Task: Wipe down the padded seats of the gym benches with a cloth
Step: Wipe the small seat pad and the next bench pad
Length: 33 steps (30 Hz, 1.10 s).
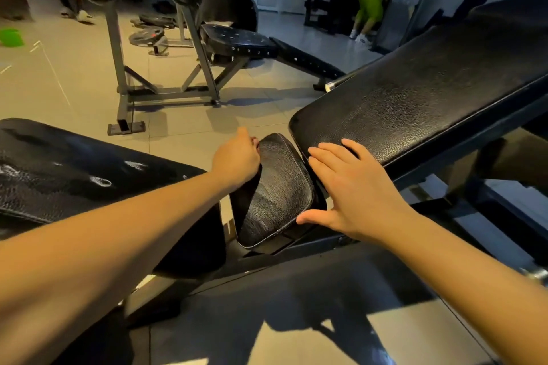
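The small black grained-leather seat pad [278,190] sits tilted at the centre of the view, on a dark steel bench frame [326,241]. Its surface is pebbled, with pale edge stitching and a dull sheen.

The left hand [237,158] is at the pad's upper left edge, back toward the camera, with fingers curled over that edge. Whether they hold anything else cannot be told. The right hand [353,190] lies flat just beside the pad's right side with its fingers spread wide. The fingertips rest on the lower end of the long black padded backrest [415,92] and the thumb reaches toward the pad's lower right corner. The seat pad lies between the two hands.

The backrest slopes up to the right. A second black pad with pale scuff marks [74,169] lies to the left, under the left forearm.

The floor is beige tile [184,127]. Beyond stands a grey steel bench with a studded black seat [237,38], and black weight plates [146,36] lie on the floor near it. A person in green shorts [369,6] stands at the far right.
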Motion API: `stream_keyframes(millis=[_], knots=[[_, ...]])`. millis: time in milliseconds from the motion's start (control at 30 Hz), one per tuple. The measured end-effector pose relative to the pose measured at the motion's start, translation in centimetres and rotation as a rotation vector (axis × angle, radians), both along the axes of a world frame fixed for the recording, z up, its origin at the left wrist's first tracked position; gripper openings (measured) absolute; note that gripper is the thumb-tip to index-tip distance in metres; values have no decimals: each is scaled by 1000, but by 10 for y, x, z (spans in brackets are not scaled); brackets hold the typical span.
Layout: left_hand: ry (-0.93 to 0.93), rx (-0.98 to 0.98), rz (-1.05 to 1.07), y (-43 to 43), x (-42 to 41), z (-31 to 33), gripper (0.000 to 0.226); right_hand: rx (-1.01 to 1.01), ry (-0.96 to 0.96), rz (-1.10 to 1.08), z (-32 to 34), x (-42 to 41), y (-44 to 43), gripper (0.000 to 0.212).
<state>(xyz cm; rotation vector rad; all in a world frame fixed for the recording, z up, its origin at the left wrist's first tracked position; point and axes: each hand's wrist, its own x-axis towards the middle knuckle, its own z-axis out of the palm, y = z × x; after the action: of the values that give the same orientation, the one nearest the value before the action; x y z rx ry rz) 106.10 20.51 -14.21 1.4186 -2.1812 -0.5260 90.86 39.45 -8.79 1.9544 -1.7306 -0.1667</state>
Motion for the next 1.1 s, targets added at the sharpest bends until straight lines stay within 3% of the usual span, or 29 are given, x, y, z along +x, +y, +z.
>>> stream_keyframes(millis=[167,233,367,433,567,633,767,833,967,1033,1100], knots=[[124,-187,-380,58,-13,13,23,-1,18,7,-1,-3,1,105],[100,-198,-288,43,-13,9,21,-21,9,27,-3,-4,0,104],[4,47,26,-9,2,-1,17,-16,-5,26,-2,-3,0,104],[2,-8,-36,9,0,3,18,-6,-5,28,-2,-4,0,105],[111,-184,-369,72,-7,12,20,-14,21,19,-3,-5,0,104],[50,-253,-293,54,-6,7,22,-14,26,20,-3,-4,0,103],[-53,-34,-14,1,15,-4,22,1,12,6,-2,-2,1,105],[-39,-71,-99,23,16,-2,21,14,12,-1,-1,-2,1,105],[123,-199,-469,96,13,7,20,5,33,-15,-1,-2,2,104],[77,-239,-406,82,14,0,23,-6,30,0,-2,-2,1,103],[-4,-154,-235,48,18,-6,23,-21,18,4,-2,-2,1,103]])
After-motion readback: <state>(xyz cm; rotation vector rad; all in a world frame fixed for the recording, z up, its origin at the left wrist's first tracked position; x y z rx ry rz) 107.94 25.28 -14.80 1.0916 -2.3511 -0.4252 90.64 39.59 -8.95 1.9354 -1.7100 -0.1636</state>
